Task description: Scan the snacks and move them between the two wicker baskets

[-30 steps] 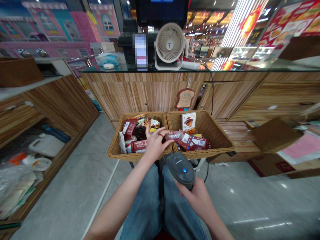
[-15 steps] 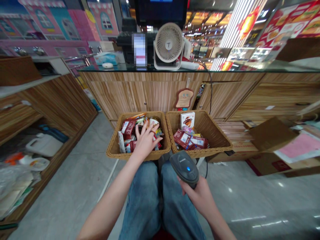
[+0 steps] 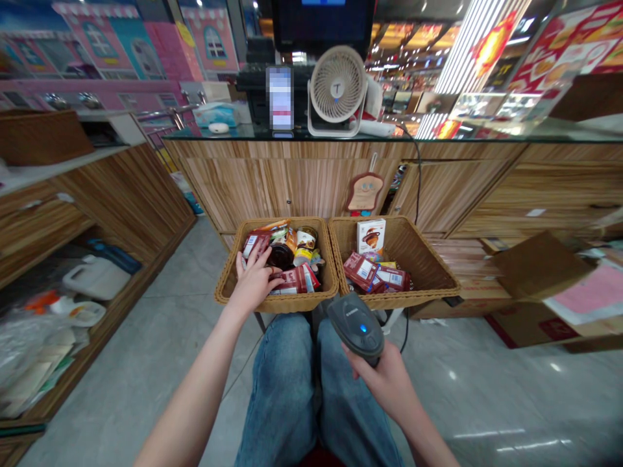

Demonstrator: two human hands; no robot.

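Observation:
My left hand (image 3: 254, 280) reaches into the left wicker basket (image 3: 224, 285), fingers spread over its near left part. Under and around the fingers lie dark red packets (image 3: 257, 241), a dark round-lidded jar (image 3: 281, 255) and a can with a yellow band (image 3: 305, 245). Another red packet (image 3: 294, 280) rests at the basket's near side. Over my right knee, my right hand (image 3: 384, 370) is wrapped round a dark grey barcode scanner (image 3: 356, 325) with a blue light. In the right wicker basket (image 3: 438, 279) a white box (image 3: 370, 237) stands behind several dark red packets (image 3: 376, 272).
Behind the baskets runs a wood-grain counter (image 3: 243, 178) bearing a white fan (image 3: 337, 84), a lit phone (image 3: 280, 100) and a monitor (image 3: 324, 26). A cable (image 3: 417, 175) hangs down its front. Cardboard boxes (image 3: 530, 305) sit at the right, open shelves (image 3: 53, 227) at the left.
My left hand has moved left inside the left basket, uncovering the jar, the can and a red packet. My right hand still holds the scanner. The view has shifted slightly.

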